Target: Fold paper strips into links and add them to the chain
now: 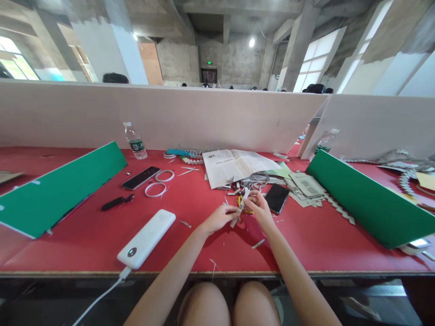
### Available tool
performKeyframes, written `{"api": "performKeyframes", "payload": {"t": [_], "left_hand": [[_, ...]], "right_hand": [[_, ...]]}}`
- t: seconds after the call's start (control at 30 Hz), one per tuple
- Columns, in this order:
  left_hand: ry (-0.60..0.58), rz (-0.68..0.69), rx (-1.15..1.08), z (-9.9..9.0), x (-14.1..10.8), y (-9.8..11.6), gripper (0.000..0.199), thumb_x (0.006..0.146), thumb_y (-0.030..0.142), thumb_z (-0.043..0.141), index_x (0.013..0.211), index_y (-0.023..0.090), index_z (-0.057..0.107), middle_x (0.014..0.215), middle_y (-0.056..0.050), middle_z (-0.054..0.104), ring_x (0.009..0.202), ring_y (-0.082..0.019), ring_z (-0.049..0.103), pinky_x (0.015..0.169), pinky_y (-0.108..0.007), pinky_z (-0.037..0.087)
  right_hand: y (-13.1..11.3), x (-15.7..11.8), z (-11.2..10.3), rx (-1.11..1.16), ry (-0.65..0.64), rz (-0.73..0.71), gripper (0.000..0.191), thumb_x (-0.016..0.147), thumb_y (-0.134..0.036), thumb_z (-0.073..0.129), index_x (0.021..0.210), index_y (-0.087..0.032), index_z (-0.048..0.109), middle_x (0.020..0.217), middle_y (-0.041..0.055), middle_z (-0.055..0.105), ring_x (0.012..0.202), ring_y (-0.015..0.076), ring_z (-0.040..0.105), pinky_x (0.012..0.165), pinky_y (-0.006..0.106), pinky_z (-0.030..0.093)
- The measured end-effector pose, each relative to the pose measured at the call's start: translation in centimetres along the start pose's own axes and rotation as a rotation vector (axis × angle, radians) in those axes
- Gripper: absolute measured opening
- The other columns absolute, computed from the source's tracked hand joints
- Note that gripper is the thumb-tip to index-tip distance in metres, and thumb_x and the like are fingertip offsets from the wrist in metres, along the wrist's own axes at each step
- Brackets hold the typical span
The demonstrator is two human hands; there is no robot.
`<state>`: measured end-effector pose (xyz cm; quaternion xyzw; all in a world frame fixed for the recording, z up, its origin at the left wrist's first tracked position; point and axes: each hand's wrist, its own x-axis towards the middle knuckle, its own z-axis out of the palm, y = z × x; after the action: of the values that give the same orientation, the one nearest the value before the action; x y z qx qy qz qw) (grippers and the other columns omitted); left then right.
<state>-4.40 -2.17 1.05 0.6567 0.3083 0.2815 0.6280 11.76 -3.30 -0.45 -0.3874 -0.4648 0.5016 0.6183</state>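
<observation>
Near the front edge of the red tabletop [322, 235] lies a white power bank [147, 240]. Farther in, the grip of the left hand [221, 218] pinches the lower part of a paper strip [241, 208], the grip of the right hand [258, 208] its upper part. Yellow handles [250, 212] show just behind; a dark phone [277, 198] lies rightward. Beyond are a newspaper [234, 165] and the pale partition [204, 117].

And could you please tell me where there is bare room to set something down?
Bare table shows between the right forearm and the right green board, and between the power bank and the left green board. Crowded around the newspaper.
</observation>
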Motion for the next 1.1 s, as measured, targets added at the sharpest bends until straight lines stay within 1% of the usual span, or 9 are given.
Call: {"api": "performKeyframes", "payload": {"t": [0.1, 0.23, 0.37, 0.5, 0.6, 0.73, 0.9, 1.0, 1.1], "left_hand": [[-0.005, -0.019, -0.079, -0.3, 0.1, -0.4, 0.037, 0.07, 0.044, 0.064, 0.086, 0.012, 0.064, 0.07, -0.005, 0.063, 0.051, -0.01, 0.051, 0.057, -0.025, 0.042], [0.017, -0.058, -0.202, -0.6, 0.1, -0.7, 0.039, 0.066, 0.04, 0.07, 0.092, 0.013, 0.059, 0.072, -0.006, 0.064, 0.056, -0.013, 0.058, 0.055, -0.025, 0.045], [-0.009, -0.077, -0.268, -0.7, -0.2, -0.5, 0.038, 0.065, 0.036, 0.071, 0.093, 0.013, 0.059, 0.076, -0.007, 0.065, 0.068, -0.017, 0.063, 0.061, -0.027, 0.049], [-0.019, -0.077, -0.321, -0.7, -0.3, -0.2, 0.034, 0.066, 0.034, 0.072, 0.09, 0.012, 0.06, 0.075, -0.008, 0.066, 0.067, -0.017, 0.063, 0.062, -0.027, 0.049], [-0.003, -0.047, -0.445, -1.0, -0.3, 0.0, 0.029, 0.067, 0.03, 0.071, 0.087, 0.012, 0.059, 0.077, -0.007, 0.065, 0.066, -0.015, 0.063, 0.064, -0.028, 0.049], [0.121, -0.031, -0.583, -1.4, -0.1, -0.3, 0.025, 0.066, 0.026, 0.072, 0.085, 0.014, 0.06, 0.072, -0.001, 0.062, 0.061, -0.013, 0.061, 0.063, -0.026, 0.048], [0.229, -0.067, -0.4, -1.1, 0.3, -0.9, 0.026, 0.067, 0.031, 0.071, 0.082, 0.014, 0.058, 0.068, -0.002, 0.062, 0.059, -0.013, 0.063, 0.057, -0.023, 0.045], [0.311, -0.101, -0.343, -0.9, 0.4, -1.1, 0.031, 0.067, 0.028, 0.072, 0.091, 0.015, 0.057, 0.074, -0.003, 0.065, 0.061, -0.013, 0.063, 0.061, -0.024, 0.048], [0.328, -0.142, -0.376, -0.8, 0.5, -1.1, 0.031, 0.069, 0.026, 0.07, 0.096, 0.015, 0.058, 0.081, -0.006, 0.066, 0.064, -0.014, 0.064, 0.066, -0.027, 0.05]], "right_hand": [[0.0, 0.0, 0.0, -0.154, 0.023, -0.102, 0.037, 0.075, -0.028, 0.059, 0.11, -0.026, 0.047, 0.067, -0.0042, 0.055, 0.058, 0.0117, 0.052, 0.055, 0.024, 0.042], [0.0, 0.0, -0.5, -0.471, 0.015, -0.226, 0.027, 0.08, -0.025, 0.045, 0.105, -0.021, 0.057, 0.092, 0.0052, 0.058, 0.071, 0.0149, 0.056, 0.06, 0.027, 0.045], [0.1, -0.1, -0.8, -0.73, -0.003, -0.349, 0.034, 0.079, -0.023, 0.049, 0.113, -0.023, 0.054, 0.107, 0.0087, 0.052, 0.08, 0.0172, 0.056, 0.06, 0.027, 0.046], [0.1, -0.3, -0.7, -0.914, 0.01, -0.37, 0.016, 0.083, -0.03, 0.048, 0.091, -0.022, 0.061, 0.101, 0.0071, 0.055, 0.082, 0.0183, 0.057, 0.065, 0.029, 0.046], [-0.1, -0.5, -0.5, -0.959, 0.009, -0.402, 0.014, 0.083, -0.029, 0.048, 0.08, -0.021, 0.059, 0.101, 0.0069, 0.056, 0.084, 0.0187, 0.057, 0.069, 0.029, 0.045], [-0.3, -1.0, -0.1, -0.94, -0.032, -0.482, 0.006, 0.08, -0.022, 0.05, 0.075, -0.021, 0.054, 0.099, 0.0068, 0.056, 0.085, 0.0179, 0.056, 0.07, 0.028, 0.045], [-0.3, -1.3, 0.1, -0.882, -0.095, -0.479, 0.01, 0.078, -0.018, 0.05, 0.069, -0.021, 0.047, 0.097, 0.0064, 0.057, 0.07, 0.0134, 0.056, 0.059, 0.024, 0.044], [-0.2, -1.4, 0.2, -0.881, -0.177, -0.479, 0.011, 0.078, -0.016, 0.049, 0.069, -0.021, 0.046, 0.097, 0.007, 0.058, 0.08, 0.0156, 0.057, 0.062, 0.024, 0.046], [-0.2, -1.3, 0.3, -0.953, -0.243, -0.496, 0.01, 0.076, -0.015, 0.05, 0.069, -0.021, 0.048, 0.099, 0.0059, 0.059, 0.089, 0.0175, 0.057, 0.07, 0.026, 0.045]]}}
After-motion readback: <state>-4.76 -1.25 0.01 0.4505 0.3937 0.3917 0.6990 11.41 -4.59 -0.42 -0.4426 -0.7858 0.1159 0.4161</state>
